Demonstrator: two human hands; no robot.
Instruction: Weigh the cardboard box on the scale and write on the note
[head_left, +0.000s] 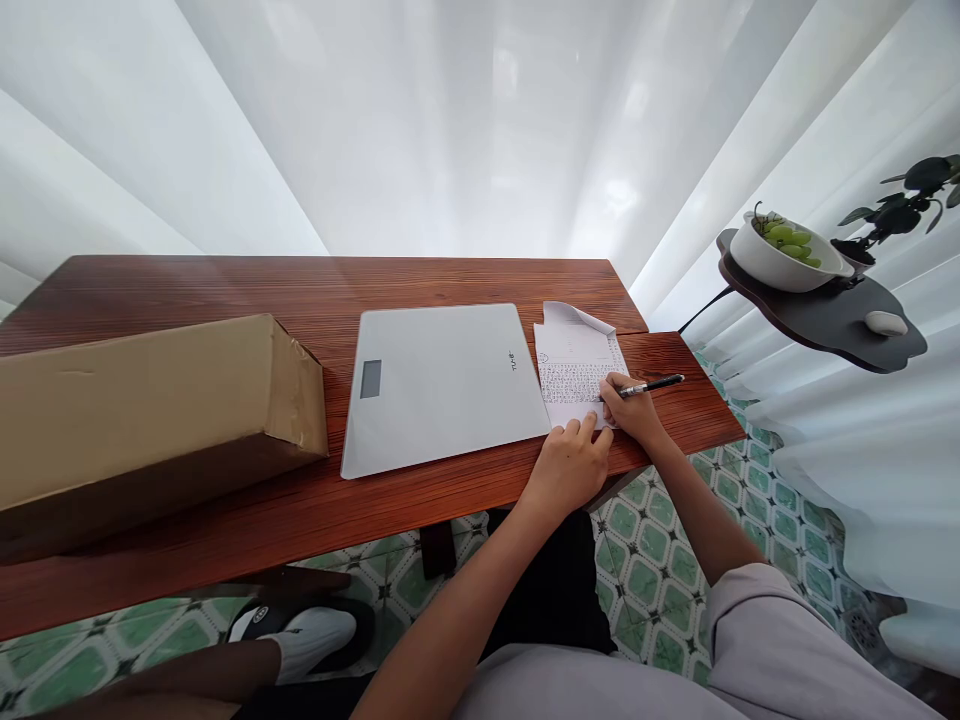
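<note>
My right hand [630, 408] grips a black pen [654, 385], its tip down by the lower part of a sheet of paper [574, 352]. Rows of small handwriting cover the middle of the sheet, and its top edge curls up. With fingers stretched out, my left hand [572, 458] rests on the paper's bottom edge and holds nothing. Just left of the paper lies a flat silver-white scale [442, 390], with a small grey display near its left side.
A long cardboard box [150, 410] takes up the left of the wooden table [450, 282]. To the right, a dark stand [825, 320] carries a white bowl [780, 262] of green grapes, a plant [900, 210] and a pale rounded object [886, 323]. White curtains [450, 120] hang behind.
</note>
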